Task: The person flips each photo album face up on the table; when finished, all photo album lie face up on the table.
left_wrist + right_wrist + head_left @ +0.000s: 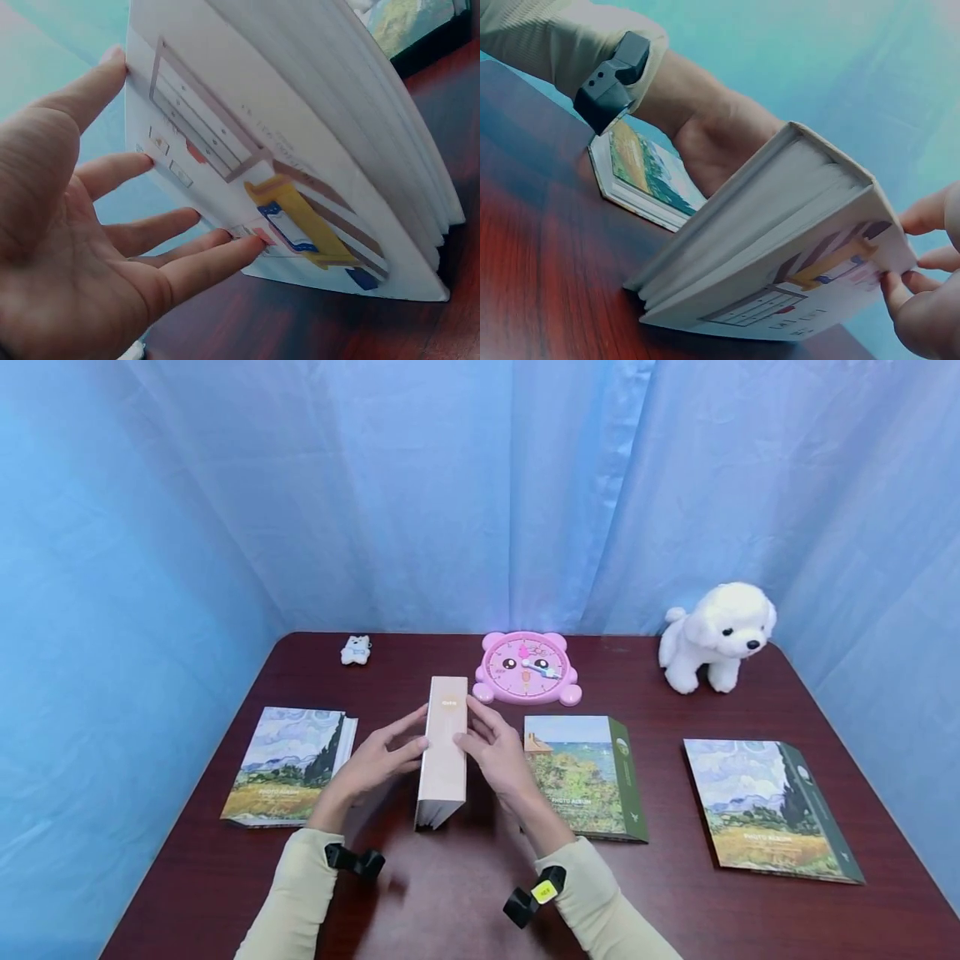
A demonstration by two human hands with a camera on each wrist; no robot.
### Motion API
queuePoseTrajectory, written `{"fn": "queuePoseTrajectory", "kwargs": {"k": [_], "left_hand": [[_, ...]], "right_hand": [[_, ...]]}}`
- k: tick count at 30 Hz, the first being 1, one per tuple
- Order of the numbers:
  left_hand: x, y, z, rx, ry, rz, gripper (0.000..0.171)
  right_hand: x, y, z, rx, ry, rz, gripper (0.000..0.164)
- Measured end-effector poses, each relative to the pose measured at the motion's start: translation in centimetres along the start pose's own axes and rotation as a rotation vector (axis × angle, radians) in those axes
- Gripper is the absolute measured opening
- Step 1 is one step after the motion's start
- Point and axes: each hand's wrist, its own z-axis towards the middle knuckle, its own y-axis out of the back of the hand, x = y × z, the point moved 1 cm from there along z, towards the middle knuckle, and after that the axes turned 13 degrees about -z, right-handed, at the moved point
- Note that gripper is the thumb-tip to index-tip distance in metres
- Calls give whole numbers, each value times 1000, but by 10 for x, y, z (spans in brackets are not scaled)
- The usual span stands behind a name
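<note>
A cream photo album (446, 743) stands on the table with its spine upward. Its covers part toward the bottom, so the page edges show in both wrist views. My left hand (377, 760) is at the left cover, its fairly straight fingertips (259, 241) touching the printed picture of drawers and a yellow shape. From the other side my right hand (501, 758) touches the right cover, with thumb and fingertips (891, 279) near the spine. Neither hand wraps around the album.
Painted photo albums lie at left (281, 768), right of centre (573, 777) and far right (765, 806). Along the back of the table (442, 910) stand a small white figure (356, 650), a pink clock (525, 670) and a white plush dog (716, 639). Blue curtains (450, 493) hang behind.
</note>
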Motion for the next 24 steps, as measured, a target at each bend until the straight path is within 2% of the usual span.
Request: {"fn": "queuePoseTrajectory", "kwargs": {"k": [7,14,18,24], "left_hand": [[-12,7,-7,-4,-65,-56,64],[-18,16,-13,-29,-48,-41,64],[-18,22,-16,-47,-51,-2,65],[-22,28,-23,-70,-71,111,64]], "right_hand": [[-1,-14,6,15,19,3,57],[-2,-24,9,44,53,-3,57],[-1,-27,7,73,72,-22,55],[17,-31,-7,80,69,-157,46]]}}
